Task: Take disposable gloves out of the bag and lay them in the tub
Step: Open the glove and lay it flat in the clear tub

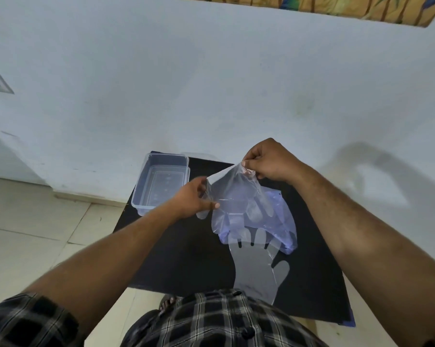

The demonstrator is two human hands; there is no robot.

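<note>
A disposable glove (239, 196), clear and thin, hangs in the air between two pinches: the right hand (269, 160) has its fingertips closed on the glove's top corner, and the left hand (193, 199) has thumb and fingers closed on its left edge, stretching the cuff taut between them. Behind and below the held glove lies the bluish bag (284, 221) on the black table (181, 259), partly hidden by the hanging film. Nearer, a second glove (259, 266) lies flat on the table, its fingers pointing toward the bag. The clear tub (161, 184) sits at the table's far left corner, just left of the left hand, apart from the glove.
</note>
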